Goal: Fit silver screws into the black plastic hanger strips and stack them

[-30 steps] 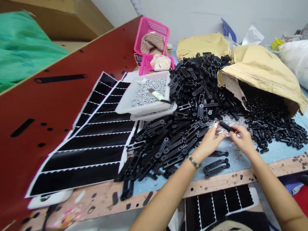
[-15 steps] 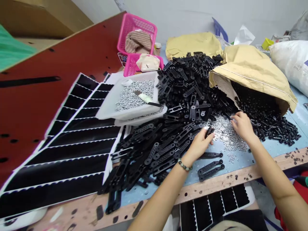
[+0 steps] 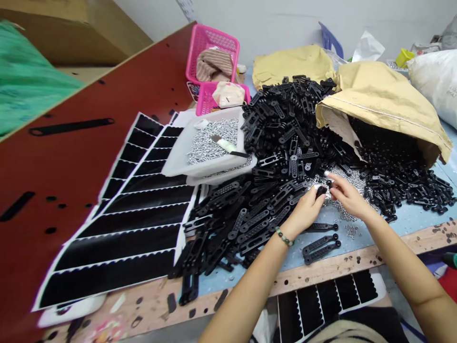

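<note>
My left hand [image 3: 306, 209], a beaded bracelet at its wrist, pinches a black plastic piece [image 3: 321, 191], mostly hidden by the fingers. Close to it on the right, my right hand [image 3: 348, 196] has thumb and fingers bent around the piece's end; whatever small thing they hold is too small to tell. Beneath both hands lies a scatter of small silver metal parts [image 3: 352, 178]. Three long black plastic arms [image 3: 323, 252] rest near the table's front edge. To the left spreads a heap of similar long black arms [image 3: 250, 224].
A tall pile of black plastic parts [image 3: 289, 109] stands behind my hands. White trays of silver screws [image 3: 214, 138] sit left of it, below pink baskets [image 3: 193, 52]. An opened yellow sack [image 3: 385, 100] spills small black parts. Black die-cut sheets [image 3: 132, 228] lie at left.
My right hand has moved left from the silver parts to the piece in my left hand. The camera view has shifted slightly, moving the scene right.
</note>
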Tool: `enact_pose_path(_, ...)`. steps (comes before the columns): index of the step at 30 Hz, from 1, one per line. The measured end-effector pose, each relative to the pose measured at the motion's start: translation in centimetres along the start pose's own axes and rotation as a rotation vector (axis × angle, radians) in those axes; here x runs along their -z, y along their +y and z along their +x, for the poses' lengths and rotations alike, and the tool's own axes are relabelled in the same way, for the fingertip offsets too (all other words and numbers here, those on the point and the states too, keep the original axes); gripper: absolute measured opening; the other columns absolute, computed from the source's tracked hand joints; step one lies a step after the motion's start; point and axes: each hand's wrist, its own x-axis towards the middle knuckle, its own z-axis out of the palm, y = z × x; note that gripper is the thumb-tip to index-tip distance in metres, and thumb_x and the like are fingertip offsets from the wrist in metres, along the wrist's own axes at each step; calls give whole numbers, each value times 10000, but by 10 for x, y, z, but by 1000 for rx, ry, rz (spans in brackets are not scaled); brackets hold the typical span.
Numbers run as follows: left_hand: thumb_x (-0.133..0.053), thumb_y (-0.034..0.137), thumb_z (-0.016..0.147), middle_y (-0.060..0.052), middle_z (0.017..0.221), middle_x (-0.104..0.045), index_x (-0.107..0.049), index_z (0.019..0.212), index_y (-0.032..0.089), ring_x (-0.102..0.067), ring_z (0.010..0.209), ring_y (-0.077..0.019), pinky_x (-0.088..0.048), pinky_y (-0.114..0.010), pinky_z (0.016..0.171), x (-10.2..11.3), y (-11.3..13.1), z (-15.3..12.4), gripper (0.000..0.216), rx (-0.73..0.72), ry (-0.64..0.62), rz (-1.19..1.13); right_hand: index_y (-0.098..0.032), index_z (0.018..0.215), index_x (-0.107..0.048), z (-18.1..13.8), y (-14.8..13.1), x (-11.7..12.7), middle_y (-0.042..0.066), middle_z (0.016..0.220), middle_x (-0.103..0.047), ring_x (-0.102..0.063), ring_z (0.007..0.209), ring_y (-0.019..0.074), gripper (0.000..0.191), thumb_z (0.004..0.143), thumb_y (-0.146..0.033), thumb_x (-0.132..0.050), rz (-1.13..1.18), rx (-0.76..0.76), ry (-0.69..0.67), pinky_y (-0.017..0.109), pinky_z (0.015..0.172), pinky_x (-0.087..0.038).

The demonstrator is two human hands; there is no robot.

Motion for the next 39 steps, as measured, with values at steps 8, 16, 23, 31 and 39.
enact_pose_path(8,-479,340,907,-64,1010,-605,-521,1045,189,-572,938,-219,-439,-349,855,-5,14,-12,210,-229,-33,228,-202,855,-611,-14,-7,-12,-22,663,-557,-523,598,131,239,736,-404,-662,418,-121,219,264,571,-457)
enact_pose_path(16,-412,325,934,-47,760,-591,-556,831,191,-567,693,-193,-416,-290,668,-3,19,-15,222,-297,-75,557,-194,850,-589,-34,-9,-14,-25,659,-540,-493,580,126,246,808,-437,-601,350,-162,237,257,552,-426)
enact_pose_path(23,-430,420,898,-58,882,-669,-608,900,204,-607,800,-221,-430,-308,717,18,8,-10,280,-170,-200,541,-215,964,-628,-62,6,-3,56,947,-603,-502,949,220,117,860,-265,-615,-451,61,-115,377,847,-404)
enact_pose_path(31,-414,451,890,-35,840,-640,-604,845,211,-583,787,-209,-438,-311,729,11,5,-11,310,-158,-401,474,-193,1080,-578,-62,4,-3,72,1057,-585,-490,1013,213,234,857,-254,-612,-409,51,-7,367,897,-403)
enact_pose_path(39,-404,289,919,-52,966,-560,-629,980,213,-502,966,-218,-384,-391,913,-3,-11,-10,245,-327,-464,572,-206,1062,-633,-91,15,-17,75,958,-636,-538,932,215,182,913,-201,-529,-435,104,4,381,855,-434)
